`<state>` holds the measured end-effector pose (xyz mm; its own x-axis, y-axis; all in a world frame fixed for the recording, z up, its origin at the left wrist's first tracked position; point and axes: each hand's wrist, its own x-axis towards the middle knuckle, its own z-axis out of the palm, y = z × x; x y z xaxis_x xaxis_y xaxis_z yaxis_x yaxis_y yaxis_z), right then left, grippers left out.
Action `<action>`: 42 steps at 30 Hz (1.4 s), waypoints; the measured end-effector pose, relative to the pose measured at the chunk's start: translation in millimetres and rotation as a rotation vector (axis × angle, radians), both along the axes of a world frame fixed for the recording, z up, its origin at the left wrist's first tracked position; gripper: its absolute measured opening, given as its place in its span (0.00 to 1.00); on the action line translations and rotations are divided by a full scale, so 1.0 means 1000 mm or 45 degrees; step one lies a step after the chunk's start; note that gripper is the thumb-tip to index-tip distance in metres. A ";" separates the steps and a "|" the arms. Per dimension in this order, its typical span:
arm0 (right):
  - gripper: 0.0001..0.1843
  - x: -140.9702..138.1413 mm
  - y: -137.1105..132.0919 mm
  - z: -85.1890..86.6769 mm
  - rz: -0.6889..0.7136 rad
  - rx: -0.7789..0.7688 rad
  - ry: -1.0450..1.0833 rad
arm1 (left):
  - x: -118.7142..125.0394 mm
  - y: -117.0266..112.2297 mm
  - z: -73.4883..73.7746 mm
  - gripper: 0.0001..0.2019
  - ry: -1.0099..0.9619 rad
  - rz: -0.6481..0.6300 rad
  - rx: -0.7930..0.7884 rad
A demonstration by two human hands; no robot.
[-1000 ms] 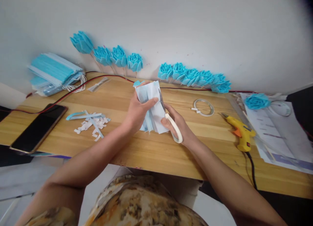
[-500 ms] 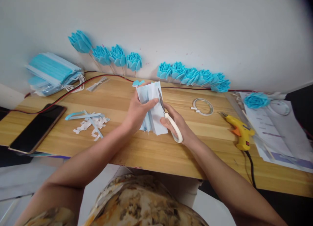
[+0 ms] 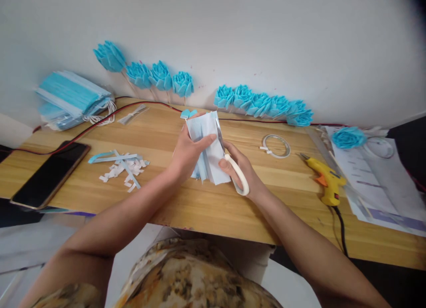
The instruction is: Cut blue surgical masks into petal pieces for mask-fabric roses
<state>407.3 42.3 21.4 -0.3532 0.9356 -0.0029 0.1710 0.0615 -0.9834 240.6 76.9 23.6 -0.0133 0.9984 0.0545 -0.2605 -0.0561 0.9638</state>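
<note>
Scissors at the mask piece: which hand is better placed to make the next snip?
Right, probably. The right hand holds the white-handled scissors, blades at the right edge of the mask piece. The left hand grips that piece with the thumb across it, so it is busy steadying.

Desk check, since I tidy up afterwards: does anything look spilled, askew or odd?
Cut scraps lie scattered on the desk left of the held mask. The phone sits askew at the front left edge and seems to overhang it slightly. Nothing else stands out.
</note>
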 end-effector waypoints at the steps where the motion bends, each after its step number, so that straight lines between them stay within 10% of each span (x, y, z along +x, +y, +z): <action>1: 0.49 0.000 0.000 0.000 -0.005 -0.002 0.008 | 0.000 0.000 0.000 0.30 -0.007 -0.001 -0.001; 42: 0.49 -0.003 -0.003 0.001 -0.102 -0.169 0.080 | 0.002 0.000 0.002 0.31 -0.110 -0.037 -0.042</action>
